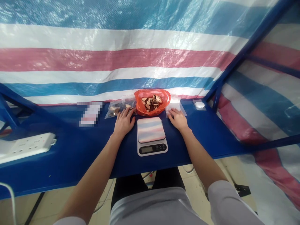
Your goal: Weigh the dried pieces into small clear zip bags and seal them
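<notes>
My left hand (124, 122) rests with fingers stretched out at the near edge of a clear plastic bag (128, 103) holding pale pieces. Left of it lies another clear bag (114, 109) with brown and pale pieces inside. My right hand (177, 118) lies flat, its fingertips on a stack of clear plastic bags (174, 104) that look empty. Between the hands stands a digital kitchen scale (151, 129) with a shiny plate, bare on top. Behind it sits an open red plastic bag (138, 106) full of dark-edged pale slices (152, 102).
A white power strip (32, 145) is on the left of the blue table (82, 156). Farther right lies a round white object (199, 105) in a small clear bag. A blurred-out paper (91, 114) lies at left. Striped sheeting (117, 59) and blue frame bars (234, 65) enclose the table.
</notes>
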A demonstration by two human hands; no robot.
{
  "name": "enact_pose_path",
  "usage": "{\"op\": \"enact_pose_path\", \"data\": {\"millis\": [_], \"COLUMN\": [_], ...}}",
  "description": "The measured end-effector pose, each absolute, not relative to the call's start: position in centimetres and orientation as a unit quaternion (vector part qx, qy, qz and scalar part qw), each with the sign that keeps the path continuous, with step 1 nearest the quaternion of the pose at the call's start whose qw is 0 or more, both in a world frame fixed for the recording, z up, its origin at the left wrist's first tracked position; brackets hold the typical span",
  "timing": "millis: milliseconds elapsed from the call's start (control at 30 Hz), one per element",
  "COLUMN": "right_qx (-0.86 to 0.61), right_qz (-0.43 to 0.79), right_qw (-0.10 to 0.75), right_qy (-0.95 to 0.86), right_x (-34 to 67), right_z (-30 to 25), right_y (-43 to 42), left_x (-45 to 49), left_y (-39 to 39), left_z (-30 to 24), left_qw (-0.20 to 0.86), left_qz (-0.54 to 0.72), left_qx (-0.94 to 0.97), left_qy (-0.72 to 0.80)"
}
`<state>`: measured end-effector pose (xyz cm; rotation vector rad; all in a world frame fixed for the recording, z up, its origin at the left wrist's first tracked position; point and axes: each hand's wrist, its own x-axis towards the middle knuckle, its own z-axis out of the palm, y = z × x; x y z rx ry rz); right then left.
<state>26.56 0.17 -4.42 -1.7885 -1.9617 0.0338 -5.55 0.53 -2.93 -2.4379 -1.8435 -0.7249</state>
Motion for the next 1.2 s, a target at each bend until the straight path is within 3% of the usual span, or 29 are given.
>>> {"op": "enact_pose_path", "data": {"millis": [267,467,733,867,967,1100,1200], "right_qx": [-0.653,-0.712,-0.596,-0.527,-0.474,-0.402,-0.377], "right_qz": [-0.002,0.049,0.155,0.216,0.262,0.378,0.421], "right_qw": [0.304,0.384,0.619,0.697,0.730,0.747,0.732], "right_qy": [-0.694,-0.586,-0.488,-0.435,-0.417,-0.371,-0.381], "right_x": [26.2,26.4,26.9,26.6,25.8,24.0,22.3], "right_z": [-3.6,-2.0,1.1,3.0,4.4,5.6,6.2], "right_y": [-0.2,-0.8,-1.4,-1.6,-1.8,-2.0,-2.2], "left_x": [-5.6,-6.0,-5.1,-2.1,0.8,4.5,6.1], "left_y": [0.5,0.6,-1.1,-2.6,-3.5,-4.5,-5.0], "left_z": [-3.0,-2.9,0.4,3.5,4.4,4.0,3.6], "left_qw": [0.017,0.029,-0.042,-0.142,-0.293,-0.480,-0.528], "left_qz": [-0.254,-0.348,-0.480,-0.510,-0.522,-0.533,-0.502], "left_qx": [-0.776,-0.763,-0.743,-0.737,-0.683,-0.542,-0.524], "left_qy": [-0.577,-0.545,-0.465,-0.420,-0.418,-0.438,-0.442]}}
